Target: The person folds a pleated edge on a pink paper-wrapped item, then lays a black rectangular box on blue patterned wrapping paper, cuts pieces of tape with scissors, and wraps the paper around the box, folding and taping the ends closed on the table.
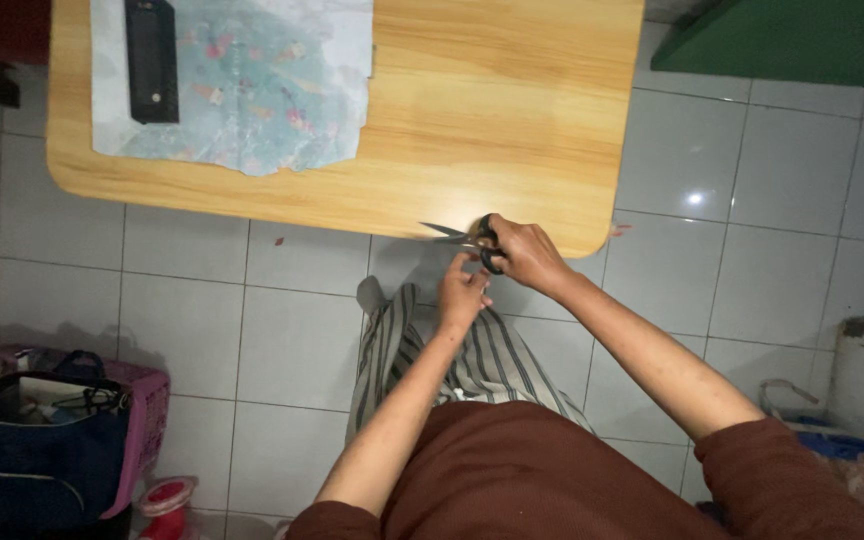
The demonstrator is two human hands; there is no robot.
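Head view:
Scissors [467,238]: one pair, black handles, blades parted, pointing left; at the near edge of the wooden table [512,120].
Right hand [524,252]: closed through the handle loops, gripping the scissors.
Left hand [463,292]: fingers pinched up near the blades; whether anything lies between them cannot be told.
Handling: likely rigid, light, sharp-edged; best held by the loops.
Patterned paper sheet [252,90]: one, flat, ragged-edged.
Black case [151,60]: one, lying on the sheet.
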